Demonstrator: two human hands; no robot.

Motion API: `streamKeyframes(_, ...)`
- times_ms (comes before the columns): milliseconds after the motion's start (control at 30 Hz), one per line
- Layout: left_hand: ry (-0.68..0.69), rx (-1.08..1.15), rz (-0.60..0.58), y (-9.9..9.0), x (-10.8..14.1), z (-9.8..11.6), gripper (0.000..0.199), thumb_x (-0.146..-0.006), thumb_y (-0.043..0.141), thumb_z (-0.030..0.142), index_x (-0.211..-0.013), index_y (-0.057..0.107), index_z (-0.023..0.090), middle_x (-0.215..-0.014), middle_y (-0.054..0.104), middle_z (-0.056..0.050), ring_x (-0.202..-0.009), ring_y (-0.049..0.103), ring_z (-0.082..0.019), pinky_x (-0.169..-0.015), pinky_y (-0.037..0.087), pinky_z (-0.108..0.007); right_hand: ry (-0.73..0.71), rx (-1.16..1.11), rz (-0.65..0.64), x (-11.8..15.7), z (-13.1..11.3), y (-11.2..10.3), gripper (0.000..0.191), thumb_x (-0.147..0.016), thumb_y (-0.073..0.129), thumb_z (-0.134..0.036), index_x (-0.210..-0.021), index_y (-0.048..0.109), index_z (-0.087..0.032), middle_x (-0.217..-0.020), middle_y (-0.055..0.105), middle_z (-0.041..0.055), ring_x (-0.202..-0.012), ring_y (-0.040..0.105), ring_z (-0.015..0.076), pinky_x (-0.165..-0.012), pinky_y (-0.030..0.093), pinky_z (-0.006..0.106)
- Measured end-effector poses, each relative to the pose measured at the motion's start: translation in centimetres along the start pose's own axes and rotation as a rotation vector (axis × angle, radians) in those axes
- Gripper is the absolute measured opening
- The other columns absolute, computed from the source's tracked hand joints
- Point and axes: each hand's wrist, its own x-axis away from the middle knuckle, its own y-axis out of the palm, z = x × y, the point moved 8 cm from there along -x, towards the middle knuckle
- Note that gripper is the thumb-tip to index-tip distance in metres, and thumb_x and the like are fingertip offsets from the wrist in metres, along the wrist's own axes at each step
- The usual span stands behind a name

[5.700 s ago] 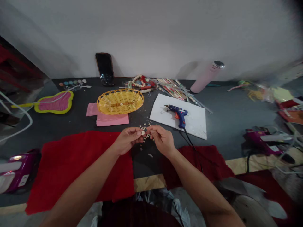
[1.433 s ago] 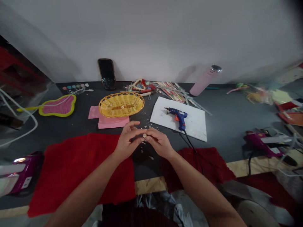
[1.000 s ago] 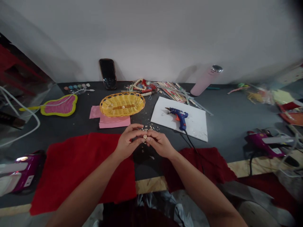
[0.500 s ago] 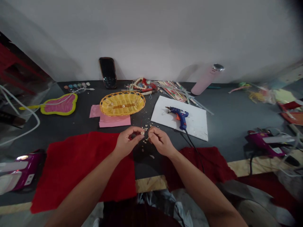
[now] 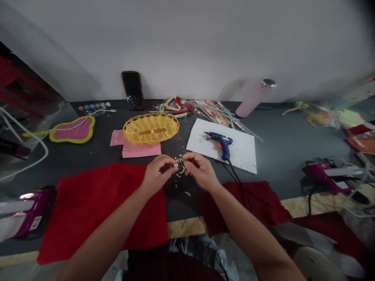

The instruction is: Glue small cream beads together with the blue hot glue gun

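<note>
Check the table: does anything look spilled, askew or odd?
Small pale pieces lie scattered loose on the dark table near the left hand and right hand, resembling a spill. The pink bottle appears tilted, perhaps only from lens distortion.

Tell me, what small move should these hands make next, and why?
Probably pinch one of the loose pale bits with the right hand: its thumb and forefinger stand apart close to them, while the left hand holds a small pale piece at its fingertips.
</note>
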Motion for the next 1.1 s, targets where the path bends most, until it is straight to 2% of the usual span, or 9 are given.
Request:
streamKeyframes(133,0.060,0.016,-0.024,0.1,0.0,0.6,0.012,-0.075,0.064,0.027,-0.085,0.067,0.021,-0.084,0.062,-0.005,-0.082,0.058,-0.017,-0.075,0.046,-0.030,0.079,0.029,-0.134,0.2,0.8,1.1,0.033,-0.087,0.051,-0.045,-0.097,0.062,-0.016,-0.062,0.056,-0.0018,-0.054,0.053,0.0089,-0.056,0.045,0.023)
streamKeyframes(233,0.028,0.061,-0.040,0.2,0.0,0.3,0.015,-0.076,0.064,0.027,-0.088,0.069,0.022,-0.087,0.062,-0.005,-0.084,0.058,-0.016,-0.076,0.047,-0.029,0.072,0.072,-0.130,0.3,0.9,1.1,0.033,-0.088,0.049,-0.044,-0.093,0.063,-0.016,-0.060,0.055,-0.0018,-0.053,0.052,0.0091,-0.054,0.044,0.022)
streamKeyframes(367,-0.141,0.250,-0.074,0.6,0.2,-1.2,0.019,-0.076,0.064,0.029,-0.091,0.069,0.019,-0.092,0.066,-0.006,-0.086,0.061,-0.017,-0.078,0.047,-0.030,-0.128,0.225,0.004,0.4,-0.7,0.3,0.027,-0.084,0.057,-0.035,-0.107,0.060,-0.020,-0.082,0.061,0.0032,-0.069,0.056,0.0122,-0.062,0.047,0.025)
streamKeyframes(467,-0.265,0.393,-0.094,1.1,0.5,-2.5,0.024,-0.073,0.067,0.030,-0.093,0.068,0.017,-0.093,0.068,-0.007,-0.085,0.062,-0.018,-0.079,0.048,-0.032,-0.299,0.340,-0.001,0.7,-2.2,0.6,0.025,-0.084,0.059,-0.026,-0.109,0.061,-0.023,-0.091,0.062,0.0052,-0.083,0.057,0.0153,-0.072,0.048,0.029)
streamKeyframes(533,-0.312,0.448,-0.098,1.4,0.7,-2.9,0.025,-0.071,0.069,0.029,-0.093,0.068,0.017,-0.092,0.069,-0.006,-0.084,0.062,-0.017,-0.079,0.049,-0.031,-0.349,0.368,-0.021,0.7,-2.7,0.9,0.023,-0.086,0.055,-0.022,-0.108,0.062,-0.024,-0.093,0.063,0.0056,-0.087,0.057,0.0160,-0.076,0.048,0.031)
streamKeyframes(667,-0.350,0.499,-0.108,1.8,0.8,-3.0,0.023,-0.069,0.071,0.028,-0.088,0.067,0.016,-0.086,0.068,-0.004,-0.080,0.061,-0.015,-0.076,0.049,-0.029,-0.369,0.388,-0.009,0.6,-2.9,0.8,0.021,-0.088,0.052,-0.023,-0.105,0.064,-0.026,-0.092,0.064,0.0059,-0.088,0.058,0.0169,-0.079,0.048,0.034)
streamKeyframes(833,-0.387,0.549,-0.086,1.8,0.7,-3.0,0.023,-0.067,0.073,0.028,-0.085,0.065,0.016,-0.077,0.064,-0.002,-0.070,0.057,-0.011,-0.065,0.046,-0.023,-0.392,0.385,0.040,0.7,-2.9,0.5,0.011,-0.084,0.059,-0.024,-0.091,0.068,-0.024,-0.086,0.062,0.0045,-0.083,0.058,0.0156,-0.073,0.049,0.031)
streamKeyframes(967,-0.380,0.541,-0.096,1.8,0.7,-3.1,0.020,-0.068,0.071,0.028,-0.081,0.064,0.015,-0.078,0.063,-0.002,-0.071,0.056,-0.012,-0.067,0.045,-0.024,-0.332,0.412,0.033,0.7,-2.6,0.6,0.018,-0.084,0.059,-0.026,-0.101,0.063,-0.023,-0.086,0.061,0.0046,-0.079,0.058,0.0153,-0.068,0.049,0.029)
streamKeyframes(1100,-0.383,0.613,-0.089,2.0,0.8,-3.2,0.023,-0.069,0.071,0.026,-0.088,0.061,0.017,-0.079,0.060,0.000,-0.072,0.055,-0.010,-0.067,0.043,-0.022,-0.379,0.453,-0.034,0.8,-3.0,1.2,0.022,-0.087,0.054,-0.023,-0.107,0.062,-0.024,-0.093,0.063,0.0058,-0.087,0.058,0.0162,-0.077,0.049,0.031)
